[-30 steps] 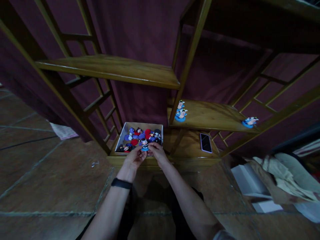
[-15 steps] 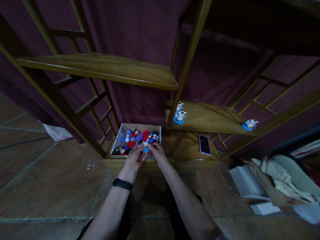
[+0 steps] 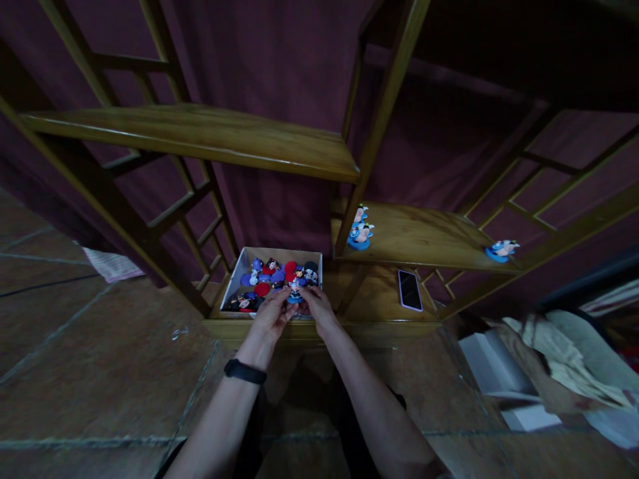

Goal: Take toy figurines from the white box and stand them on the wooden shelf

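Between my two hands, over the front edge of an open box, is a small figurine with a blue base, held upright. My left hand has its fingers closed on the figurine's left side. From the right, my right hand pinches it too. Behind them the white-edged cardboard box holds several more figurines in red, purple and black, lying in a jumble. My fingers hide part of the box's front.
On the right-hand wooden shelf stand blue-based figurines by the post and another figurine at the right end. A phone lies on the lower board. White boxes and cloth are on the floor at right.
The figurine in my hands has turned slightly and stands more upright. Both hands stay at the box's front edge; the view has shifted a little.
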`<state>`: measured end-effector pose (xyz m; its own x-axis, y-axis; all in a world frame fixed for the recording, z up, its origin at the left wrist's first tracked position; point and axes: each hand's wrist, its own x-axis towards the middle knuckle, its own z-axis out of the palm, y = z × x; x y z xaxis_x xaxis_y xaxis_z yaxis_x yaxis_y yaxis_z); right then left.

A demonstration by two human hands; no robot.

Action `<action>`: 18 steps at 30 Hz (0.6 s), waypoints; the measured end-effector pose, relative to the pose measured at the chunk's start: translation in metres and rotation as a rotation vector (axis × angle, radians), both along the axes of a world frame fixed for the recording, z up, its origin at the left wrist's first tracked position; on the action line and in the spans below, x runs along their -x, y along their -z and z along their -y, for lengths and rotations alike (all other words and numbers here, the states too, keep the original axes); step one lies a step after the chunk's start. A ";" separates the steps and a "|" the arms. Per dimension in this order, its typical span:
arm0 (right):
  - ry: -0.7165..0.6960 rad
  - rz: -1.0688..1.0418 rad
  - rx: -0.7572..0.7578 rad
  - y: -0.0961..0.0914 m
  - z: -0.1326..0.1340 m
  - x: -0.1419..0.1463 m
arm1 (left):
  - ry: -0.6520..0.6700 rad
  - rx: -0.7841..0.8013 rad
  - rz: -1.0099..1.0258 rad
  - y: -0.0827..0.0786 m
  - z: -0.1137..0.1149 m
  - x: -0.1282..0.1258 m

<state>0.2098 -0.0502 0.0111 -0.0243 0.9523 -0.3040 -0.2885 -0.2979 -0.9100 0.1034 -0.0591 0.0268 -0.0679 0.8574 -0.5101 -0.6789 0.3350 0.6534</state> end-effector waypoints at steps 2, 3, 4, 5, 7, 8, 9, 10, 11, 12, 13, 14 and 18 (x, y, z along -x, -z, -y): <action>-0.004 -0.006 -0.015 0.001 0.000 0.000 | 0.000 -0.027 -0.012 0.002 0.001 0.000; -0.005 -0.008 -0.019 0.001 0.000 0.000 | 0.004 -0.039 -0.016 0.002 0.001 0.001; -0.007 -0.008 -0.022 0.002 0.000 0.000 | 0.008 -0.049 -0.020 0.003 0.000 0.001; -0.012 -0.005 -0.026 0.002 0.000 0.000 | 0.010 -0.056 -0.026 0.003 0.000 0.001; -0.025 0.006 -0.032 0.003 0.000 0.000 | 0.004 -0.062 -0.039 0.003 -0.001 0.002; -0.032 0.013 -0.039 0.003 0.000 0.000 | -0.001 -0.061 -0.044 0.003 -0.002 0.003; -0.038 0.020 -0.047 0.004 0.000 0.000 | -0.005 -0.059 -0.048 0.002 -0.002 0.003; -0.042 0.025 -0.054 0.004 -0.001 0.000 | -0.009 -0.057 -0.050 0.002 -0.002 0.003; -0.043 0.028 -0.058 0.005 -0.001 0.001 | -0.011 -0.056 -0.050 0.002 -0.002 0.004; -0.042 0.030 -0.062 0.006 -0.001 0.001 | -0.011 -0.055 -0.049 0.001 -0.002 0.004; -0.040 0.034 -0.065 0.006 -0.001 0.001 | -0.008 -0.053 -0.048 0.001 -0.002 0.005; -0.037 0.038 -0.067 0.007 -0.001 0.001 | -0.005 -0.051 -0.047 0.001 -0.002 0.005; -0.036 0.049 -0.078 0.008 -0.002 0.002 | -0.004 -0.048 -0.060 0.000 0.000 0.006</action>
